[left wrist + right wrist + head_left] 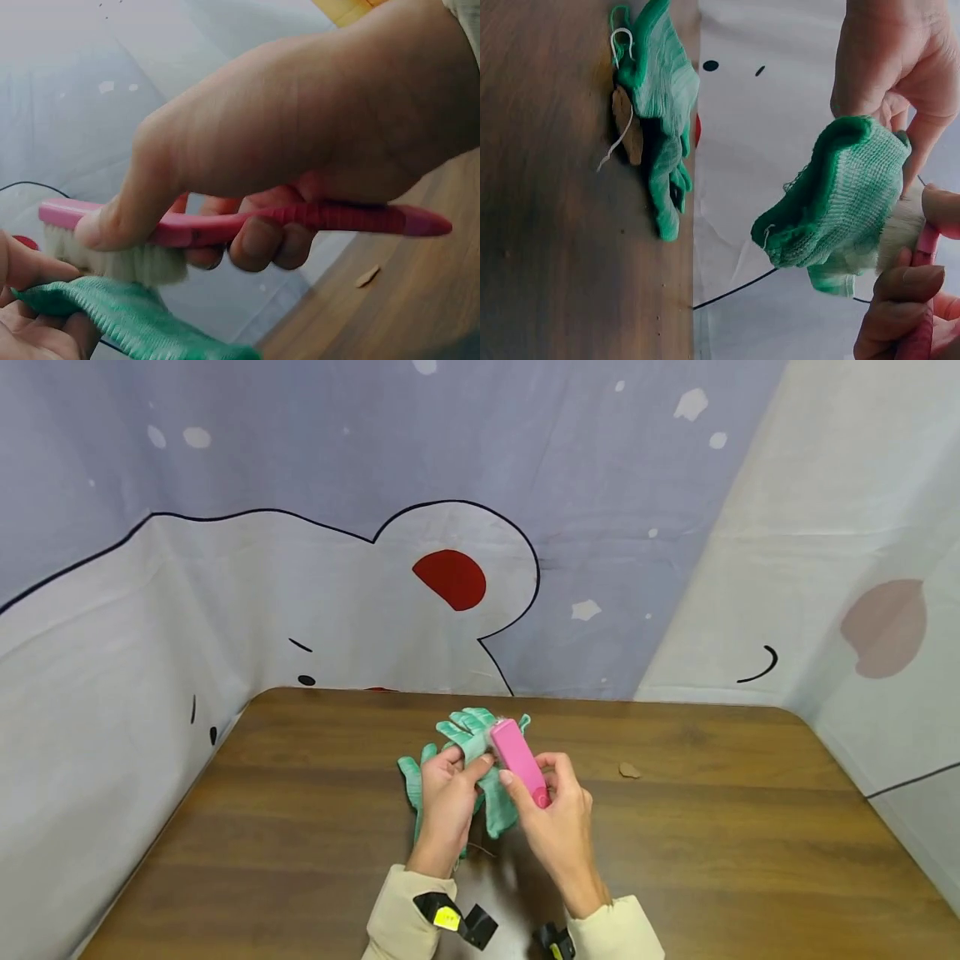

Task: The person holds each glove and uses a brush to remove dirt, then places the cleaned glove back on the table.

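My left hand (444,814) pinches a green knit glove (498,806) between thumb and fingers, held up above the table. My right hand (561,831) grips a pink brush (517,753), its fingers curled round the ribbed handle. In the left wrist view the thumb lies along the brush head, and the pale bristles (124,259) touch the glove fabric. The right wrist view shows the glove's cuff opening facing away from the brush. A second green glove (664,90) lies on the table, partly hidden behind my left hand in the head view.
A small brown flake (629,770) lies on the wooden table (712,843) to the right. Another brown piece (627,124) and a white thread lie by the second glove. Patterned fabric (337,602) hangs round the table's back and sides.
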